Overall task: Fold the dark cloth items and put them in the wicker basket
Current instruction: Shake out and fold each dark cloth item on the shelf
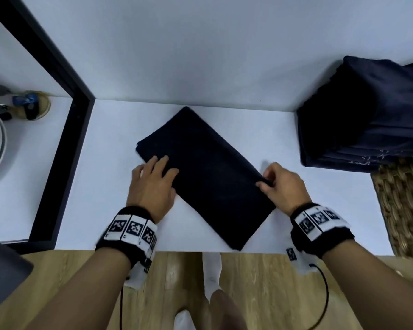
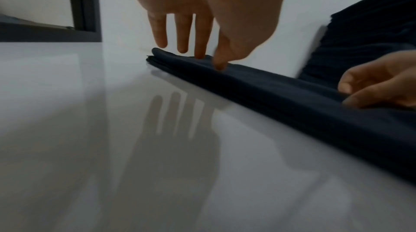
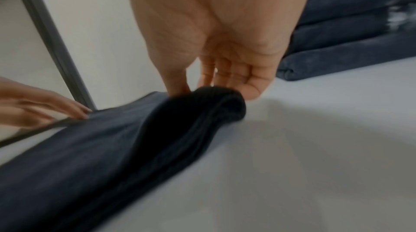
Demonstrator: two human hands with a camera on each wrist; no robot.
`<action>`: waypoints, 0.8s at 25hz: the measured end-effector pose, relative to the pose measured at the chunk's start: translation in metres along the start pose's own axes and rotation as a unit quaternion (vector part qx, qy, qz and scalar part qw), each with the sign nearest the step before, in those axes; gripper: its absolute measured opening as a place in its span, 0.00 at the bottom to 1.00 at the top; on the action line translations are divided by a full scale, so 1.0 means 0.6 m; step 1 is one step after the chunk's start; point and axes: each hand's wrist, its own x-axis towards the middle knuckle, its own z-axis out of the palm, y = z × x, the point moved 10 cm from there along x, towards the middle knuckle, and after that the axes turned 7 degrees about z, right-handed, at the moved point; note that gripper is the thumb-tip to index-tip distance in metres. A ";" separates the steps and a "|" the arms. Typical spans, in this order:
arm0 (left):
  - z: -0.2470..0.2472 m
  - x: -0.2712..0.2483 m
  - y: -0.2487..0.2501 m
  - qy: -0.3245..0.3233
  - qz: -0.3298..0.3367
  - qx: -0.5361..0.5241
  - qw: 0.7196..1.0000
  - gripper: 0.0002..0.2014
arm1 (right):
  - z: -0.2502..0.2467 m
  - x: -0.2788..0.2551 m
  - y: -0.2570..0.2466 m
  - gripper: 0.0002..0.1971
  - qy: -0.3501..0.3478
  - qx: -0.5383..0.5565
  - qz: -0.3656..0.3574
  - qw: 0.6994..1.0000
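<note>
- A folded dark navy cloth rectangle (image 1: pixel 205 172) lies slantwise on the white glossy table (image 1: pixel 105 186), between both hands.
- The left hand (image 1: pixel 152 184) rests its straight, slightly spread fingertips (image 2: pixel 200 52) on the cloth's left edge.
- The right hand (image 1: pixel 283 186) pinches the cloth's right edge, lifting it slightly.
- A stack of folded dark cloths (image 1: pixel 367 115) sits at the right, overlapping the brown wicker basket (image 1: pixel 403 203).

Wicker basket (image 1: pixel 405 206) and cloth stack (image 1: pixel 367 115) cut off at right.
</note>
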 end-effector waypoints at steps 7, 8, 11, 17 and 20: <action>0.053 -0.139 0.167 0.013 0.187 -0.041 0.981 0.17 | 0.078 -0.135 0.021 0.17 -0.101 0.001 0.050 0.994; 0.054 -0.155 0.162 0.027 0.185 -0.048 0.981 0.19 | 0.062 -0.144 0.005 0.15 -0.028 -0.017 -0.008 0.999; 0.065 -0.197 0.155 0.005 0.189 -0.017 0.982 0.27 | 0.069 -0.210 -0.050 0.11 0.051 -0.058 -0.254 0.964; 0.074 -0.197 0.173 -0.079 0.138 0.022 0.987 0.32 | 0.147 -0.255 -0.024 0.37 0.016 -0.266 -0.279 0.922; 0.017 -0.187 0.161 -0.005 0.132 -0.090 0.987 0.16 | 0.102 -0.253 -0.052 0.20 0.044 -0.170 -0.318 0.932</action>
